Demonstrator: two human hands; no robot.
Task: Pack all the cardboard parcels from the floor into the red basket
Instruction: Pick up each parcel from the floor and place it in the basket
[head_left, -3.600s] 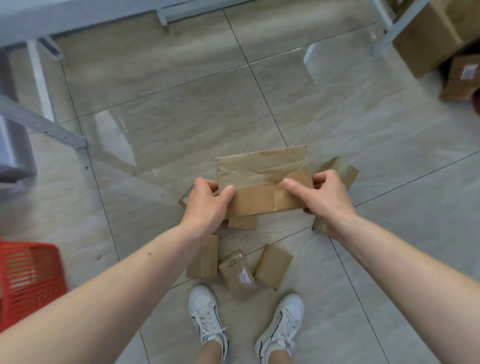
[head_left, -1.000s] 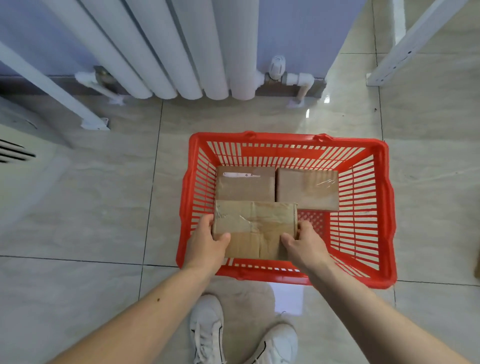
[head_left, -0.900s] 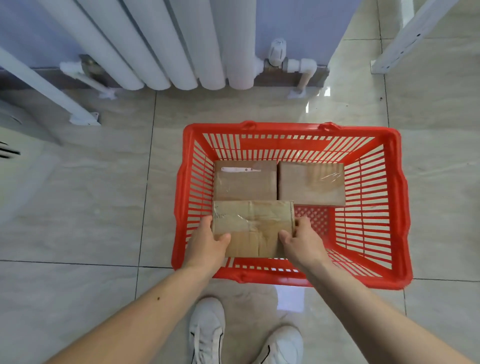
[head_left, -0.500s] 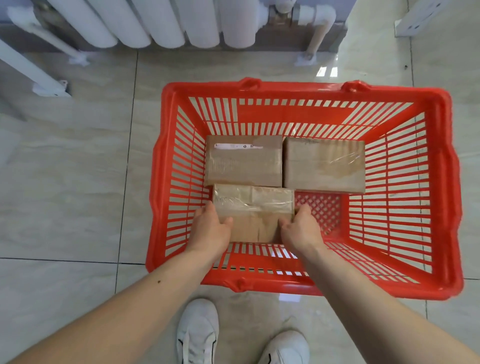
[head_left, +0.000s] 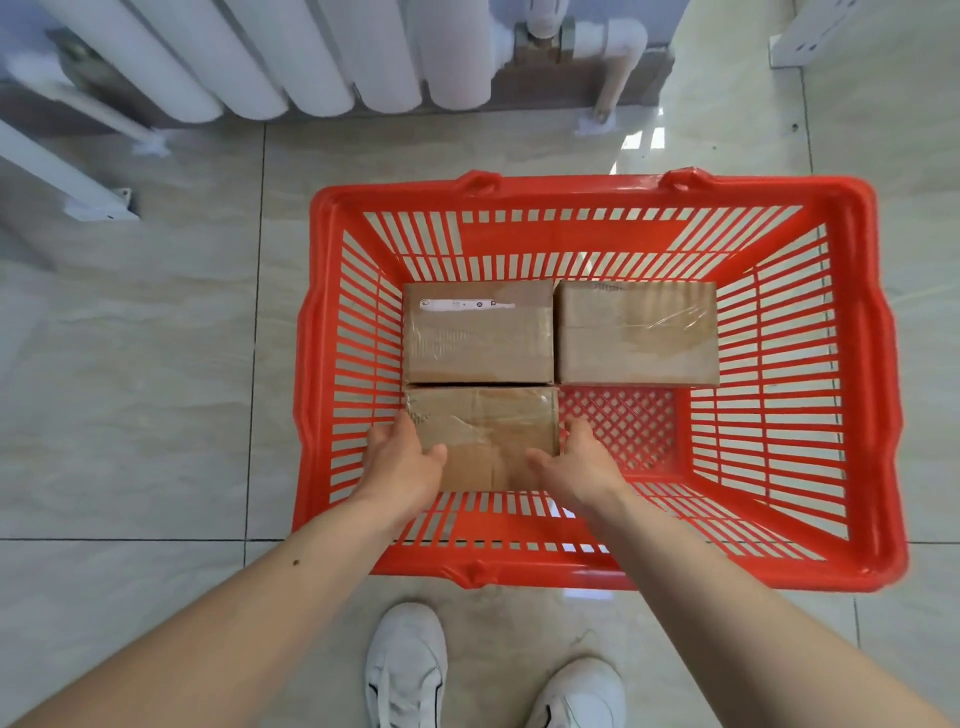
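Basket: red basket (head_left: 862, 364) seen centre-right of frame on tiled floor (head_left: 130, 364), radiator (head_left: 260, 52) above it.
Back parcels: labelled parcel (head_left: 478, 332) & plain parcel (head_left: 636, 332) laid side by side at basket's far end, touching.
Front parcel: taped parcel (head_left: 483, 431) set at lower left of basket bottom, butted vs. labelled one.
Left hand (head_left: 402, 467): fingers spread, laid on parcel's left edge, not clamped.
Right hand (head_left: 582, 465): fingers apart, at parcel's right edge; contact can't be told.
Shoes: white shoes (head_left: 405, 670) seen at frame bottom.
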